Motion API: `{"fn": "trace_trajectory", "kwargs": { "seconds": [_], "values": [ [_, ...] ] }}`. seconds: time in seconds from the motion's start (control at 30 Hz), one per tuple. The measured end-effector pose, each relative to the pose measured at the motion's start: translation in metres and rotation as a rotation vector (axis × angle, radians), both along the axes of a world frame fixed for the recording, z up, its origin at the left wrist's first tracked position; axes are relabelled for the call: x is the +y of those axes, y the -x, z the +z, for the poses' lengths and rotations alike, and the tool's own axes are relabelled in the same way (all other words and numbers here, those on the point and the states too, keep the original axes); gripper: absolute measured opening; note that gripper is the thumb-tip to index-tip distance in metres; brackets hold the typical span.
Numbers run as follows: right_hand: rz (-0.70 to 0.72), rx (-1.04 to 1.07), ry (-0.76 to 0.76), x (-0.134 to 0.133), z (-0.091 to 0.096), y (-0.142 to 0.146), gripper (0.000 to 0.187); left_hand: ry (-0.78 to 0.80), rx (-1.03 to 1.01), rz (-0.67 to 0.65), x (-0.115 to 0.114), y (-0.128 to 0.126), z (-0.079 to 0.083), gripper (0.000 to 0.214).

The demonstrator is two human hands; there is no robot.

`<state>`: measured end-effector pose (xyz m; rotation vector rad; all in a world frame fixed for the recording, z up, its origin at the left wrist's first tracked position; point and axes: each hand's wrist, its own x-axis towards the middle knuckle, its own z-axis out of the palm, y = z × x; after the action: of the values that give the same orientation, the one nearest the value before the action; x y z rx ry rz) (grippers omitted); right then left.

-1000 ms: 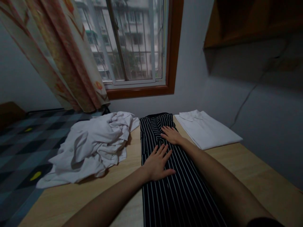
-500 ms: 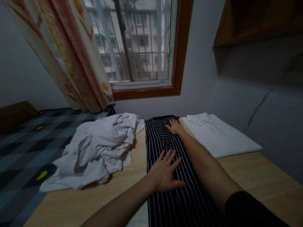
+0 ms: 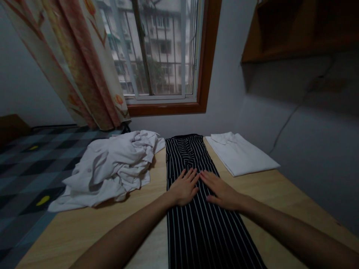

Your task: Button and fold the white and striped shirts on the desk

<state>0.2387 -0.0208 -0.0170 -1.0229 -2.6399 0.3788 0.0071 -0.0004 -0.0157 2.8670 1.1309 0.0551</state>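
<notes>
A pair of black trousers with white stripes (image 3: 193, 231) lies lengthwise on the wooden table (image 3: 134, 231), its waistband at the far end by the wall. My left hand (image 3: 183, 188) rests palm down on the striped cloth, fingers stretched out. Close beside it, my right hand (image 3: 220, 189) also lies flat on the trousers, fingertips almost meeting those of the left. Neither hand grips anything. The fabric near the waist shows some creases.
A crumpled heap of white clothing (image 3: 112, 168) sits on the left of the table. At the back right lies a folded white shirt (image 3: 244, 155). A checked bed (image 3: 33, 175) adjoins on the left; a wooden shelf (image 3: 280, 48) hangs on the right wall.
My right hand has come back from the waistband to the middle of the trousers, beside my left. My left hand has shifted slightly. The view has turned a little to the right.
</notes>
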Motion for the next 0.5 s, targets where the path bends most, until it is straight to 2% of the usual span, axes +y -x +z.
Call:
{"fn": "trace_trajectory", "kwargs": {
  "seconds": [0.13,0.17,0.23,0.3,0.37,0.43,0.5],
  "values": [
    [0.140,-0.168,0.105,-0.088,-0.001,-0.003,0.096,-0.005,0.025,0.009,0.001,-0.002,0.001,0.060],
    [0.181,-0.173,0.096,-0.104,-0.002,-0.003,0.096,-0.008,0.025,0.010,0.001,-0.002,0.002,0.061],
    [0.261,-0.166,0.049,-0.131,-0.009,-0.002,0.086,-0.012,0.019,0.009,0.002,-0.001,0.001,0.061],
    [0.315,-0.152,-0.005,-0.153,-0.019,-0.001,0.067,-0.008,0.013,0.004,0.003,-0.002,0.001,0.062],
    [0.344,-0.133,-0.039,-0.168,-0.025,-0.003,0.057,0.004,0.010,-0.002,0.005,-0.003,0.001,0.063],
    [0.379,-0.121,-0.049,-0.179,-0.021,-0.009,0.055,0.020,-0.001,-0.005,0.005,-0.003,0.005,0.063],
    [0.391,-0.129,-0.051,-0.185,-0.009,-0.021,0.056,0.028,-0.034,-0.020,0.000,0.000,0.012,0.060]
  ]
}}
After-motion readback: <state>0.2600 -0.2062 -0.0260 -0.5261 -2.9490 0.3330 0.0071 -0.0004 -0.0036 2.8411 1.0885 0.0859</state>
